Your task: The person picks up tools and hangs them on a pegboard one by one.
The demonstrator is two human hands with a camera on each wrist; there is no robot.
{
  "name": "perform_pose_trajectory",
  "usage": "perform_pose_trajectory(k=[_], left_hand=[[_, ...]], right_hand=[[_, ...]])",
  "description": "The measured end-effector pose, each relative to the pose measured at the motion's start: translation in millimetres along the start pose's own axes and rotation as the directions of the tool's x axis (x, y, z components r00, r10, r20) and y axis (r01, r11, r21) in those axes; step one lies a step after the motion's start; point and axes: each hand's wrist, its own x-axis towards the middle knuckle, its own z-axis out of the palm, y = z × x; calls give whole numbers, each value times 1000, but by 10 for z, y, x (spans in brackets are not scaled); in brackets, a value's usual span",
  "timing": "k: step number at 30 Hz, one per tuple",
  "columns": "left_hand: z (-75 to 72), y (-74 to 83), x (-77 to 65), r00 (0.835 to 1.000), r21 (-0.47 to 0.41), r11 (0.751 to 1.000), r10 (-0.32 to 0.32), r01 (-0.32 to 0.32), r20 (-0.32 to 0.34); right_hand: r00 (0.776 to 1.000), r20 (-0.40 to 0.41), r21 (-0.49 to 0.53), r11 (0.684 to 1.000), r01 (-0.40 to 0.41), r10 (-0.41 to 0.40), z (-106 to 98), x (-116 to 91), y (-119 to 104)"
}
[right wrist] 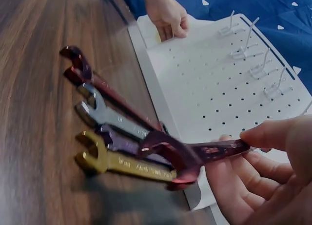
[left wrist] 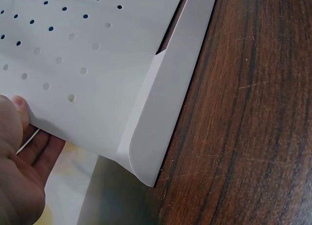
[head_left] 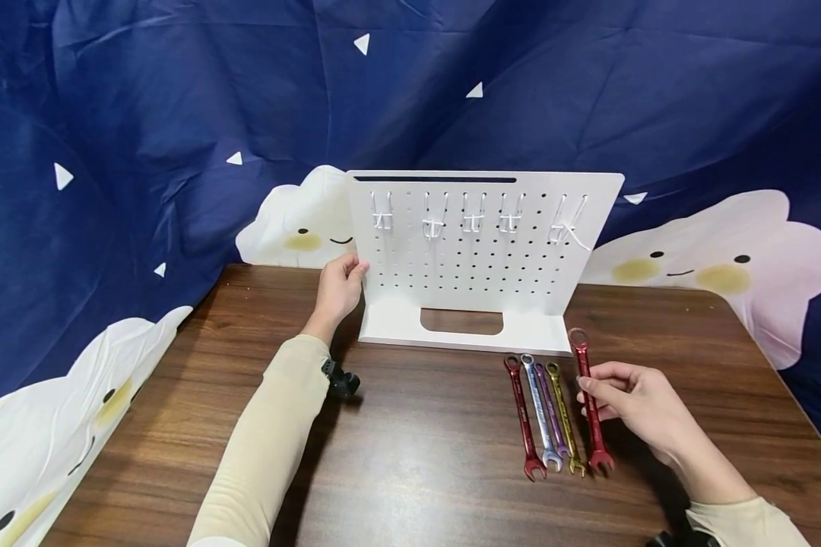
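A white pegboard (head_left: 547,186) stands upright on its base at the back of the table. My left hand (head_left: 340,286) grips its left edge, thumb on the front face and fingers behind, as the left wrist view (left wrist: 105,122) shows. Between thumb and fingers, my right hand (head_left: 646,403) holds a red combination wrench (head_left: 594,425), ring end toward the board. In the right wrist view its open end (right wrist: 178,159) looks raised over the others. Left of it lie another red wrench (head_left: 523,410), a silver wrench (head_left: 537,406), a purple wrench (head_left: 552,410) and a gold wrench (head_left: 563,414), side by side.
Several white wire hooks (head_left: 433,228) hang along the board's upper rows; the rightmost hook (head_left: 566,232) sits skewed. The board's base has a cut-out at its front. Brown wooden table (head_left: 410,471) lies in front; a blue curtain (head_left: 410,91) hangs behind.
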Motion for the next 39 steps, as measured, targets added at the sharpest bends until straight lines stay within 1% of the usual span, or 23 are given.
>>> perform_pose_trajectory(k=[8,15,21,23,28,30,36,39], left_hand=[[0,-7,-6,1000,2,1000,-3,3,-2],[1,-5,-11,1000,3,1000,-3,3,-2],[2,-9,-9,1000,9,1000,-10,10,-3],[1,-13,-3,1000,9,1000,-11,11,-5],[-7,-8,1,1000,16,1000,-7,7,-3],[-7,-5,0,1000,19,1000,-8,8,-2],[-2,3,3,1000,26,1000,-11,11,-7],[0,11,4,1000,25,1000,-15,15,-7]], right_hand=[[998,13,96,994,58,-59,84,38,-109],[995,-3,108,989,99,-99,187,85,-260],[997,-1,136,987,81,-82,284,137,-423],[996,-5,129,988,88,-88,322,154,-482],[988,-20,115,981,155,-154,426,190,-580],[985,-19,128,977,170,-169,459,207,-607],[982,-15,139,972,190,-190,535,274,-691],[978,-4,163,965,206,-208,582,303,-741]])
